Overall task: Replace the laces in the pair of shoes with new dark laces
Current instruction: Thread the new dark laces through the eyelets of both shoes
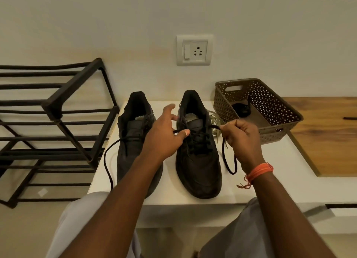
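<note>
Two black shoes (pixel 199 151) are stood on the white worktop (pixel 260 180). On the right shoe, one dark lace (pixel 229 161) end is pinched by the right hand (pixel 241 138); the other is pressed under the left hand (pixel 164 138) thumb, fingers spread. Both ends should be evened before tightening. Old pale laces (pixel 214 122) are lying beyond, beside the basket (pixel 270 103).

White table (pixel 270 161) bears two shoes (pixel 199 161), basket (pixel 270 110), pale laces (pixel 215 120).

A pale wall (pixel 77 25) carries a socket plate (pixel 194 50); a dark metal rack (pixel 58 110) stands beside a white table (pixel 173 197).
</note>
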The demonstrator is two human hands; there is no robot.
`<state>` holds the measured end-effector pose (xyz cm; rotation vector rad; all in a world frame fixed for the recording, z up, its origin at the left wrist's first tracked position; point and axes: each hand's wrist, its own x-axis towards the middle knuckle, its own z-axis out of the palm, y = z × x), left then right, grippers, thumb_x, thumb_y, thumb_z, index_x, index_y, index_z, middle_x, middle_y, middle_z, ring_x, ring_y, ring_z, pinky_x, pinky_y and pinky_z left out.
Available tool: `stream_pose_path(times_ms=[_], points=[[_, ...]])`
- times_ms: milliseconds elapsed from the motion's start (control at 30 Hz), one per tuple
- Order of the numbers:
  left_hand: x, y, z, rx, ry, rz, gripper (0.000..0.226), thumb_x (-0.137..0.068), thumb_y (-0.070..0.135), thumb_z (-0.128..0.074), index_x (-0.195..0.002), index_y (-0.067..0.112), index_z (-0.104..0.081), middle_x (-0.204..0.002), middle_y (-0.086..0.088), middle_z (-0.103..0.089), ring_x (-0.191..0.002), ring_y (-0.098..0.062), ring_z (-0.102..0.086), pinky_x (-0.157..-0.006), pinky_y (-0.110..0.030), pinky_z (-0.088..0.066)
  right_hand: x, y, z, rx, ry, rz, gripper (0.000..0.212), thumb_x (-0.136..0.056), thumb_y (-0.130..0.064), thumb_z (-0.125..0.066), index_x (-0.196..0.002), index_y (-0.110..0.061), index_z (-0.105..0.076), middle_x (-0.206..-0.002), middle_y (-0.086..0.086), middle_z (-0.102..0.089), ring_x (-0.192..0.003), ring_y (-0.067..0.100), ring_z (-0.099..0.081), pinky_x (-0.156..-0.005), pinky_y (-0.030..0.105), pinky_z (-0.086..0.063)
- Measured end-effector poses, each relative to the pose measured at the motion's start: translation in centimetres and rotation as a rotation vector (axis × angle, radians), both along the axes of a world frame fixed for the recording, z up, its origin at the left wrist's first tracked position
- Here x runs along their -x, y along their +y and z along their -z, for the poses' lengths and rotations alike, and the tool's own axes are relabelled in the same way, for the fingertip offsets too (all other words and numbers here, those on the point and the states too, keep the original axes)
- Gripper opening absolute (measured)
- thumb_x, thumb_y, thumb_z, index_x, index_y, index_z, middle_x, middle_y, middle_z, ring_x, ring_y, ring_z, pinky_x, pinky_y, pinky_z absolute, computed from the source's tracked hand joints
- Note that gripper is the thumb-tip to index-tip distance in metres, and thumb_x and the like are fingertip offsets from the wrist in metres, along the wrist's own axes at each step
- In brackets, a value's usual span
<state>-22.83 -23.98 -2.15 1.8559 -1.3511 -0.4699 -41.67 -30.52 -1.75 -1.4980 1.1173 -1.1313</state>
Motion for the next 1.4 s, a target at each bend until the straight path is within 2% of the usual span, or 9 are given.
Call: stream_pose_path(times_ms=[133,300,467,633,800,933,1100,1233,1400], points=[[0.3,0.2,0.3,-0.102,-0.045,-0.109,0.047,-0.083,0.044,-0.071,-0.121,0.026,-0.051,-0.109,0.007,-0.062,-0.094,-0.014,-0.061,-0.086,-0.038,-0.052,0.2,0.6,-0.4,0.034,-0.007,-0.088,0.026,-0.092,0.006,-0.052,-0.09,-0.011,-0.071,-0.08,0.005,-0.07,-0.059,0.003,-0.059,-0.059,0.012,-0.048],[0.3,0.4,-0.3,-0.099,-0.102,-0.143,0.026,-0.088,0.048,-0.062,-0.105,0.028,-0.06,-0.093,0.008,-0.067,-0.087,-0.012,-0.063,-0.08,-0.034,-0.052,-0.4,0.7,0.2,0.089,0.016,-0.116,0.031,-0.087,-0.005,-0.069,-0.114,-0.015,-0.06,-0.081,0.004,-0.073,-0.068,0.013,-0.07,-0.062,0.016,-0.054],[0.1,0.4,-0.6,-0.106,-0.106,-0.154,0.026,-0.089,0.05,-0.059,-0.104,0.03,-0.064,-0.088,0.011,-0.066,-0.086,-0.011,-0.063,-0.076,-0.03,-0.05,-1.3,0.5,0.1,0.118,0.079,-0.093,0.012,-0.083,-0.007,-0.073,-0.091,-0.015,-0.069,-0.078,0.003,-0.071,-0.067,0.009,-0.068,-0.059,0.014,-0.051],[1.2,0.1,-1.1,-0.026,-0.132,-0.242,0.044,-0.08,0.065,-0.061,-0.1,0.027,-0.063,-0.082,0.012,-0.064,-0.078,-0.008,-0.062,-0.072,-0.03,-0.054,-3.5,-0.3,-0.6,0.351,0.364,-0.095,0.01,-0.087,-0.015,-0.07,-0.096,-0.018,-0.073,-0.089,-0.007,-0.063,-0.08,0.0,-0.057,-0.068,0.008,-0.045],[1.7,-0.4,-0.6,-0.009,-0.056,-0.264,0.036,-0.08,0.053,-0.071,-0.1,0.023,-0.069,-0.075,0.014,-0.062,-0.077,-0.011,-0.065,-0.073,-0.035,-0.058,-5.4,-1.1,-1.4,0.508,0.735,-0.12,0.013,-0.09,-0.019,-0.063,-0.097,-0.019,-0.074,-0.095,0.002,-0.068,-0.094,0.022,-0.058,-0.085,0.04,-0.049],[1.7,-0.4,-0.1,0.054,0.113,-0.259,0.02,-0.086,0.034,-0.069,-0.097,0.018,-0.072,-0.074,0.009,-0.067,-0.066,-0.014,-0.066,-0.068,-0.037,-0.06,-6.6,-1.5,-2.1,0.58,0.947,-0.133,0.017,-0.095,-0.022,-0.055,-0.102,-0.025,-0.07,-0.094,-0.001,-0.068,-0.104,0.022,-0.047,-0.09,0.035,-0.027],[1.8,-0.7,0.3,0.083,0.189,-0.249,0.014,-0.088,0.027,-0.066,-0.081,0.015,-0.068,-0.063,-0.001,-0.066,-0.053,-0.021,-0.064,-0.059,-0.042,-0.059,-7.2,-1.2,-1.9,0.559,0.933,-0.221,0.021,-0.096,-0.019,-0.053,-0.101,-0.027,-0.071,-0.093,-0.004,-0.069,-0.106,0.02,-0.049,-0.099,0.045,-0.028],[1.5,-0.7,0.5,0.066,0.212,-0.211,0.015,-0.09,0.028,-0.065,-0.085,0.015,-0.068,-0.065,-0.001,-0.067,-0.042,-0.013,-0.062,-0.058,-0.04,-0.059,-7.0,-1.4,-2.1,0.575,0.968,-0.227,0.021,-0.097,-0.021,-0.052,-0.103,-0.029,-0.07,-0.098,-0.007,-0.067,-0.11,0.018,-0.045,-0.096,0.039,-0.017],[1.4,-0.5,0.2,0.046,0.18,-0.172,0.015,-0.09,0.031,-0.065,-0.094,0.017,-0.068,-0.07,0.007,-0.067,-0.042,-0.01,-0.061,-0.06,-0.037,-0.06,-6.7,-1.4,-2.3,0.592,0.979,-0.218,0.02,-0.095,-0.023,-0.055,-0.104,-0.03,-0.071,-0.099,-0.007,-0.069,-0.113,0.016,-0.043,-0.099,0.04,-0.016]])
